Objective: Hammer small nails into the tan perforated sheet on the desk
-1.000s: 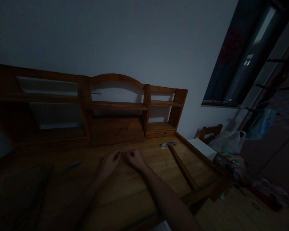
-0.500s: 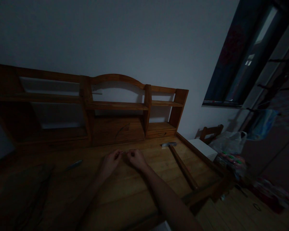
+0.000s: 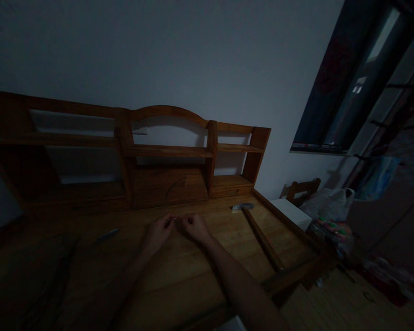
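Observation:
Above the wooden bed platform, my left hand is closed in a pinch, with a tiny pale or reddish spot at its fingertips. What it holds is too small and dark to name. Close by on the right, my right hand has its thumb and fingertips pressed together too; anything between them is hidden. A narrow gap separates the two hands. To the right lies a hammer with a metal head and a long wooden handle. Left of my hands rests a slim, shiny blade-like object.
A wooden headboard shelf stands against the wall behind. Dark tangled material lies at the lower left. Beyond the right rail are a white box-like surface, a wooden chair and a plastic bag. The light is dim.
Almost nothing differs. Both hands keep their pinched pose in nearly the same place, and the view has shifted very slightly.

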Tool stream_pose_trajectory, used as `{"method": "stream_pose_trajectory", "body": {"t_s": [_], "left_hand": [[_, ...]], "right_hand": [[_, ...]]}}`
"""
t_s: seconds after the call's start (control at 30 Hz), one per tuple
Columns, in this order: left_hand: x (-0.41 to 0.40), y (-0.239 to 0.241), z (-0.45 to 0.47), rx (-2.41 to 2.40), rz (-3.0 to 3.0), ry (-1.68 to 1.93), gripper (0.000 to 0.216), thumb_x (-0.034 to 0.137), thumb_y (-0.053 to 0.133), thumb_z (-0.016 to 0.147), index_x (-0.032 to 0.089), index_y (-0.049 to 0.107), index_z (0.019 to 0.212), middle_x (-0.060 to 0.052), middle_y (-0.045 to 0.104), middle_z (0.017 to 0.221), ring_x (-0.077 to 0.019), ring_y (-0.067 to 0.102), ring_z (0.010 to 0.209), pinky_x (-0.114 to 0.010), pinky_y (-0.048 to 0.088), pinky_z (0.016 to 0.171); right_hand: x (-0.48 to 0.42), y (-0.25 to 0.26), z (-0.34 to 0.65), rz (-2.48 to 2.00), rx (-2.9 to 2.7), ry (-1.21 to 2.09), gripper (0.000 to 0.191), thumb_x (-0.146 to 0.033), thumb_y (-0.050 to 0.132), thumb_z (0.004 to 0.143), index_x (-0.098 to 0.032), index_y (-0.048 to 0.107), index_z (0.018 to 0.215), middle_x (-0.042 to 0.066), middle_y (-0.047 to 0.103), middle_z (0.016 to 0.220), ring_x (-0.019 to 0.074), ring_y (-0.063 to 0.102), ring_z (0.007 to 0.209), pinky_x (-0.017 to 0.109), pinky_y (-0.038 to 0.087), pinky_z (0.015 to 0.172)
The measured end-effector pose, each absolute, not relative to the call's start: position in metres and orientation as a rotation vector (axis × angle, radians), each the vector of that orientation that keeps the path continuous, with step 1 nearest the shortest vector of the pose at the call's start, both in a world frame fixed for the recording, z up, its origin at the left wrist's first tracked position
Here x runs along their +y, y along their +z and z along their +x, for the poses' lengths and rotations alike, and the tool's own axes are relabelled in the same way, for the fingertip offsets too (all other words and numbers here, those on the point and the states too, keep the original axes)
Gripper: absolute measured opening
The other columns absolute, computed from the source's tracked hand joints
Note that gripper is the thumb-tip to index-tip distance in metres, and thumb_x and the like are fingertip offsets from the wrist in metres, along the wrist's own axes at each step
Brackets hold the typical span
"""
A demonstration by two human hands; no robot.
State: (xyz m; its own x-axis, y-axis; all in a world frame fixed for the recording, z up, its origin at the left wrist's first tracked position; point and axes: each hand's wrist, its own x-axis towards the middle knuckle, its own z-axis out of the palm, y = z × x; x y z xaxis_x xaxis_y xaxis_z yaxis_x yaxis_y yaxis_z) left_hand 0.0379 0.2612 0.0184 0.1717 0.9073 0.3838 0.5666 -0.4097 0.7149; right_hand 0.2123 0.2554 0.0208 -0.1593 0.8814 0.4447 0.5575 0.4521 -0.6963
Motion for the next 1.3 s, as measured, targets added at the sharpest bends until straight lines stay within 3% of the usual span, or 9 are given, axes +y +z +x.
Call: {"method": "stream_pose_trajectory", "body": {"t_s": [0.77, 1.3], "left_hand": [[0.2621, 0.0153, 0.0370, 1.419, 2.059, 1.108, 0.028, 0.035, 0.042, 0.087, 0.021, 0.063, 0.100, -0.006, 0.071, 0.101, -0.0201, 0.067, 0.091, -0.030, 0.050, 0.082], [0.2557, 0.0224, 0.0416, 1.385, 2.070, 1.144, 0.023, 0.027, 0.044, 0.088, 0.021, 0.065, 0.096, -0.006, 0.071, 0.099, -0.0188, 0.066, 0.090, -0.029, 0.050, 0.082]], "right_hand": [[0.2535, 0.0239, 0.2132, -1.208, -1.875, 0.464, 0.024, -0.024, 0.049, 0.083, -0.015, 0.064, 0.066, 0.000, 0.062, 0.063, 0.0113, 0.054, 0.058, 0.020, 0.032, 0.053], [0.2576, 0.0189, 0.2127, -1.217, -1.886, 0.470, 0.029, -0.027, 0.046, 0.085, -0.015, 0.062, 0.065, -0.001, 0.056, 0.058, 0.0109, 0.053, 0.056, 0.020, 0.030, 0.051]]}}
